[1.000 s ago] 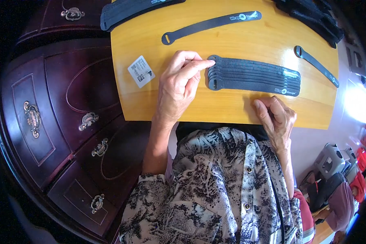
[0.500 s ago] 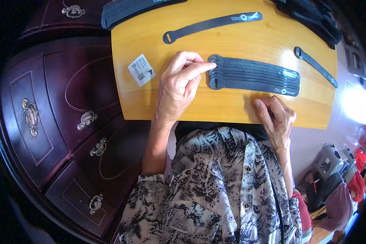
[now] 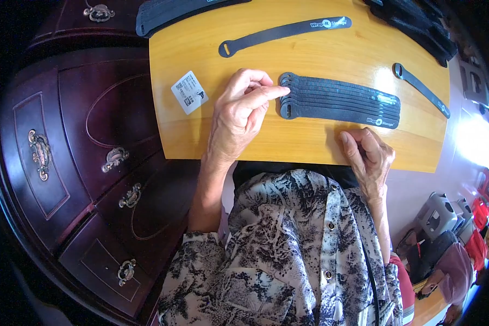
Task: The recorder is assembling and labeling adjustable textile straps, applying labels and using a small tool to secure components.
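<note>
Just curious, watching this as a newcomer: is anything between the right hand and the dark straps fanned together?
Nothing visible: only tabletop lies between the right hand and the dark straps. The left hand has one of its fingers at their slotted ends.

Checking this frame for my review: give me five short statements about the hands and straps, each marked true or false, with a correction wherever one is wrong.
1. The left hand has a fingertip at the slotted ends of the fanned row of dark straps. True.
2. The right hand is lifting a strap. False: no strap shows in the right hand, which is at the near side of the table.
3. A white label lies left of the left hand. True.
4. The single strap beyond the row has its slotted end at the right. False: that strap has it at the left.
5. Another single strap lies right of the row. True.
</note>
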Available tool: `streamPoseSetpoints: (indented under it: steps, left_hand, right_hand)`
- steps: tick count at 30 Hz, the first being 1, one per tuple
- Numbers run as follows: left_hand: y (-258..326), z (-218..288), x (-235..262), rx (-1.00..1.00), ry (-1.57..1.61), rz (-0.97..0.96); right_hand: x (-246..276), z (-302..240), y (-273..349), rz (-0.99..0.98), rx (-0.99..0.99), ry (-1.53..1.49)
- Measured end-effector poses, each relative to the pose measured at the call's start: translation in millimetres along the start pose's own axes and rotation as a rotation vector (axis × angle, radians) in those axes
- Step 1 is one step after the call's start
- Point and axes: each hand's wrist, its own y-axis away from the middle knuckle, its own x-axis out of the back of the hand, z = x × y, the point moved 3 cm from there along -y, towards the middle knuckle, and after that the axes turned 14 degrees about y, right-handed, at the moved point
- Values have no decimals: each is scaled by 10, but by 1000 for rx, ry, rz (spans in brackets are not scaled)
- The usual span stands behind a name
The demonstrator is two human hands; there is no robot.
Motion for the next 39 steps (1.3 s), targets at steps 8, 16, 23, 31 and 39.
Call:
streamPoseSetpoints:
  steps: [8,16,23,31,39]
  left_hand:
    - [3,-48,3,-116,24,21]
    - [35,-49,5,-11,24,-10]
    - [57,-39,3,-41,30,-27]
    - [53,-32,-1,-69,37,3]
    - [51,103,-36,-115,-41,-68]
  right_hand:
    - [13,-23,-21,19,13,5]
    - [-3,4,-3,11,4,10]
    - [-3,1,3,15,4,-10]
    - [11,8,-12,7,0,7]
    - [7,27,-3,66,71,-36]
